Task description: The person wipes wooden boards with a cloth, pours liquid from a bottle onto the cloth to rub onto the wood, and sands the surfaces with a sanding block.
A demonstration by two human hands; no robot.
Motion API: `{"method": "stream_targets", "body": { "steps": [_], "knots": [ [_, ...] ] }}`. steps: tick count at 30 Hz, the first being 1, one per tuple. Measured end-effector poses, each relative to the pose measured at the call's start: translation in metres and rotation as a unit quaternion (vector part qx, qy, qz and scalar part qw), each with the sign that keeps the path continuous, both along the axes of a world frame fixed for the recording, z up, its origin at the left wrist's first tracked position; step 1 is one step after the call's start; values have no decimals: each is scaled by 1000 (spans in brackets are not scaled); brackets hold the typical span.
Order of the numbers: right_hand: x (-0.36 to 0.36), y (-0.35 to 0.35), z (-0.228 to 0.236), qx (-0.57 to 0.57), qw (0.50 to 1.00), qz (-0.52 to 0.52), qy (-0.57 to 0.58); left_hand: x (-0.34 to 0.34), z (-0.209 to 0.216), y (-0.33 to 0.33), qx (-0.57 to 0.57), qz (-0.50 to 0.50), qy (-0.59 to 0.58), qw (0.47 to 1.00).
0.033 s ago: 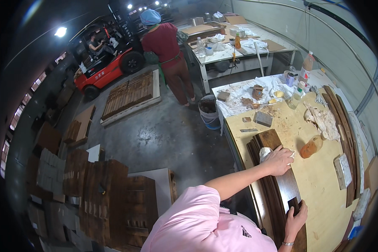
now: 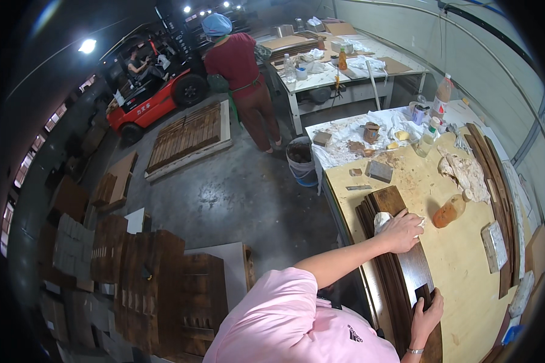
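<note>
My left hand (image 2: 402,233) is closed over a crumpled white cloth (image 2: 381,221), pressing it on the top face of a dark brown wooden board (image 2: 413,269). Part of the cloth shows on both sides of the fingers. Lower down the same board, my right hand (image 2: 429,313), with a band on its wrist, has thumb and fingers around a small dark block-like piece (image 2: 424,294); the fingers partly hide its shape. Further dark boards (image 2: 389,284) lie side by side along the left of this one, on the pale worktable (image 2: 466,290).
Right of the boards lie a bottle of orange liquid (image 2: 449,212), a wrapped block (image 2: 494,247) and long wooden strips (image 2: 496,206). A grey block (image 2: 379,171) sits beyond. A bucket (image 2: 301,160), a co-worker (image 2: 242,78), a red forklift (image 2: 154,100) and stacked panels (image 2: 151,284) occupy the floor.
</note>
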State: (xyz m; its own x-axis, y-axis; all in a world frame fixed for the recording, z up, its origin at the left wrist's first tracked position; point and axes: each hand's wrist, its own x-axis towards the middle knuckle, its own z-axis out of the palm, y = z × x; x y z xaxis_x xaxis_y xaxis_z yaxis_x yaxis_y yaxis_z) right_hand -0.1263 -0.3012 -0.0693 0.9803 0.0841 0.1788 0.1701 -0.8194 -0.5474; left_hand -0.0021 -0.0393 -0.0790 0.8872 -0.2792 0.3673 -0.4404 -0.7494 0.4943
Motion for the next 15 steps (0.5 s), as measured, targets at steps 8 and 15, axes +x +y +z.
{"method": "stream_targets", "body": {
  "steps": [8,15],
  "knots": [
    [0,1,1,-12,1000,-6,1,1,-2,-1,-1,3,-24,1000],
    [-2,1,1,-16,1000,-5,0,1,-3,-1,-2,-1,-44,999]
  ]
}}
